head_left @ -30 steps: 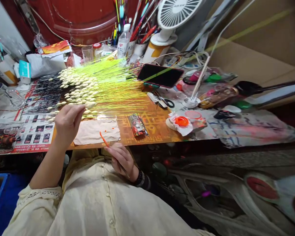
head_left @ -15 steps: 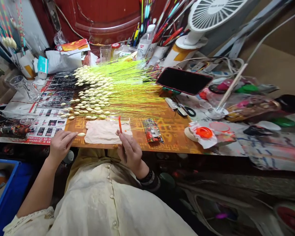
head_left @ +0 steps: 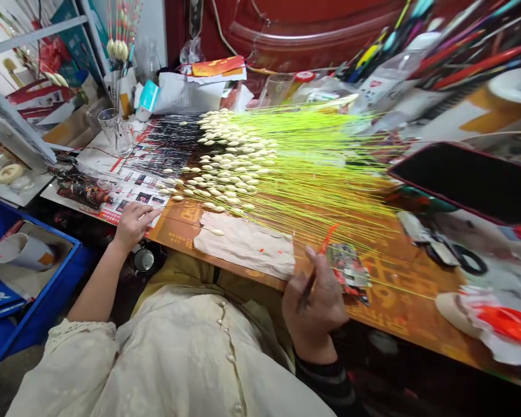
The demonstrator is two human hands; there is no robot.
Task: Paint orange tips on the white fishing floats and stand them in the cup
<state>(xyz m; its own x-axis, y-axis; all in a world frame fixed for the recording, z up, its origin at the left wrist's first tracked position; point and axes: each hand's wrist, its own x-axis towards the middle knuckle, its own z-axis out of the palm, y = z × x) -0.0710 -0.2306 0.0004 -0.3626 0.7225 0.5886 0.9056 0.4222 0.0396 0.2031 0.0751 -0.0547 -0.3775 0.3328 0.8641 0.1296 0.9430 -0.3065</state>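
Observation:
My left hand (head_left: 132, 226) pinches the thin dark stem of a fishing float (head_left: 217, 232) at the table's front edge. The float's pale, pointed body is over a creased pinkish cloth (head_left: 238, 246) with small orange marks. My right hand (head_left: 315, 301) is closed around a paintbrush (head_left: 329, 236), its orange-red tip pointing up, just right of the cloth. Beyond the cloth lie many similar floats (head_left: 232, 165) in rows, dark stems to the left and yellow-green tips (head_left: 321, 168) to the right.
A small patterned packet (head_left: 349, 272) lies beside my right hand. Farther right are an open orange paint pot (head_left: 507, 323), a black tape ring (head_left: 471, 259) and a phone (head_left: 473, 176). A glass mug (head_left: 117, 133) stands at back left; a blue crate (head_left: 65, 255) sits below left.
My view has turned left. The float's body, earlier right at my left fingertips, now lies farther from them over the cloth. My right hand with the paintbrush has moved right, off the cloth.

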